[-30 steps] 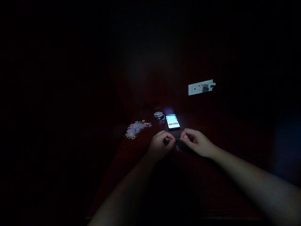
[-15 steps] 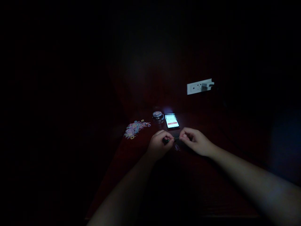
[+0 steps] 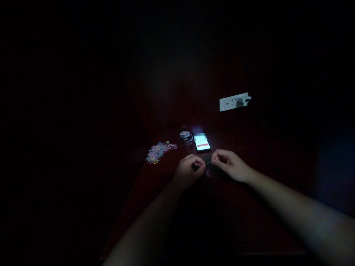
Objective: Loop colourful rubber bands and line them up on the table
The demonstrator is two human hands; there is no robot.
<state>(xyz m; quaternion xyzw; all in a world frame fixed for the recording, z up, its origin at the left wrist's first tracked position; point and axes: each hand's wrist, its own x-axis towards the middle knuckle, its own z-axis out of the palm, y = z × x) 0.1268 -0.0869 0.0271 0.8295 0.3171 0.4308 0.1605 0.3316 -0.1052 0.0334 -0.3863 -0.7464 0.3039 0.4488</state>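
Observation:
My left hand (image 3: 189, 171) and my right hand (image 3: 230, 164) face each other above the table, fingertips pinched. A thin rubber band (image 3: 208, 163) is drawn out between the two pinches, its ends hidden by the fingers. Something dark shows inside the curl of my left fingers; I cannot make out what it is. Just below the fingertips lies a small cluster of purplish rubber bands (image 3: 208, 173). To the left of my hands spreads a larger pile of rubber bands (image 3: 159, 152) in pink, purple, yellow and blue.
A lit phone (image 3: 202, 143) lies beyond my hands, beside a small clear round jar (image 3: 185, 137) with its lid on. On the wall at the back right is a white socket (image 3: 230, 103) with a plug in it. The dark red table (image 3: 144, 207) has its edge at left.
Both hands keep their pinch, with the band still between them. Its angle has shifted slightly, the right end now a little higher. The whole view has drifted slightly.

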